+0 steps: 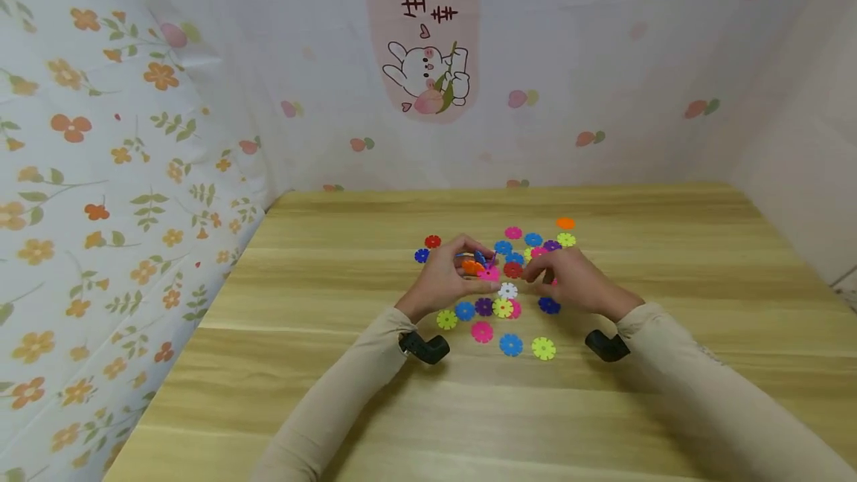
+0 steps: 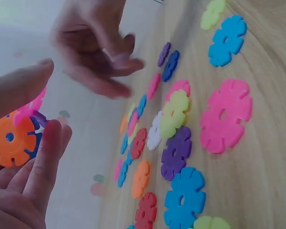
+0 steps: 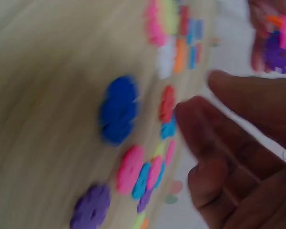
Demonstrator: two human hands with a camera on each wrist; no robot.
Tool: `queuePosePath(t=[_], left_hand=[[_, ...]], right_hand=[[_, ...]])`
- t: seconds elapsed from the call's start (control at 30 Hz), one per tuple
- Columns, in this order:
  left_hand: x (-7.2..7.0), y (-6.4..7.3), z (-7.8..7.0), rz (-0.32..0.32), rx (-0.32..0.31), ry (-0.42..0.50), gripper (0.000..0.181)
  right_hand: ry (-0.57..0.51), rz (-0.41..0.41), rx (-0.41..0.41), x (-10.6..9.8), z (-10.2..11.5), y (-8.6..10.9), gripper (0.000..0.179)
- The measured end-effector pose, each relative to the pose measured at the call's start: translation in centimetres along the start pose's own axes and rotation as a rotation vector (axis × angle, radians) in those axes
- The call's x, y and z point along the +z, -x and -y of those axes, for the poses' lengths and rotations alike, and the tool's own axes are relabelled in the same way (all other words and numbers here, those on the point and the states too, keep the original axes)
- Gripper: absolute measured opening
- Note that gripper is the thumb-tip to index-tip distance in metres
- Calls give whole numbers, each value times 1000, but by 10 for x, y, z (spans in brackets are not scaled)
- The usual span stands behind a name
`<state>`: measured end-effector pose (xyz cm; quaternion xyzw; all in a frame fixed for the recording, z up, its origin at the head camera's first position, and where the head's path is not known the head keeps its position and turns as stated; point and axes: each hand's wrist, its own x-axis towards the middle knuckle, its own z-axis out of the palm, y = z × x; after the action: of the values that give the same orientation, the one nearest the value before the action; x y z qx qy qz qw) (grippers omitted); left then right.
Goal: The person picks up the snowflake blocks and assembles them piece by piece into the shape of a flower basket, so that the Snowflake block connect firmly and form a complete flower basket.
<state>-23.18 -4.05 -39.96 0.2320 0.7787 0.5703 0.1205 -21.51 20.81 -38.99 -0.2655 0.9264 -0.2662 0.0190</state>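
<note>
My left hand (image 1: 438,281) holds a small cluster of joined plastic snowflake discs above the table. In the left wrist view an orange disc (image 2: 16,140) faces the camera, with a pink disc (image 2: 31,107) and part of a purple one behind the fingertips. The right wrist view shows the cluster's purple disc (image 3: 279,53) face on. My right hand (image 1: 579,281) is over the loose discs at the right, fingers bent loosely and nothing between thumb and fingertips. Close by its fingertips lies a red disc (image 1: 512,270); a white disc (image 1: 508,291) lies between the hands.
Several loose discs spread around both hands, among them a pink disc (image 1: 482,332), a light blue disc (image 1: 511,345) and a yellow-green disc (image 1: 544,349) nearest me. The wooden table (image 1: 301,393) meets a printed cloth (image 1: 268,95) at its back and left.
</note>
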Motion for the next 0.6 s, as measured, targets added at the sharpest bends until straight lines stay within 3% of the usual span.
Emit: queuePosePath(t=[0.17,0.33,0.5,0.6], left_hand=[[3,1,-1,-9,54,-13,52],[6,1,1,9,98,-100,66],[6,3,4,16,123,-207,56],[4,3,5,20,124,-227,55]], right_hand=[[186,117,-62,7,-3,7,24],[182,120,-44,11,-4,9,28],[150,126,-36,1,-9,14,31],[128,165,-48,-7,-13,19,30]])
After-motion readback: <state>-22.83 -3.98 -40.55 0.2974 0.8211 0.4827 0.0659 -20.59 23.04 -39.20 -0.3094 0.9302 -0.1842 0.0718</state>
